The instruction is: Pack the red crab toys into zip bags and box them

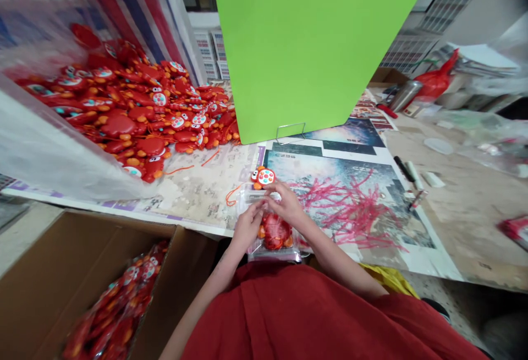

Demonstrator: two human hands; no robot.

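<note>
At the near edge of the tabletop (pixel 466 222), the left hand (pixel 247 227) and right hand (pixel 286 204) are together, fingertips pinching the upper part of a clear plastic bag (pixel 274 253) that lies with its long axis running near to far. A red crab toy (pixel 274 231) shows through the film, and a second crab toy (pixel 264 177) sits at the bag's far end, its round dotted face upward. A light, even pinch seems best, keeping the film flat and the toys squarely aligned. An open cardboard box (pixel 107 244) stands to the near left.
</note>
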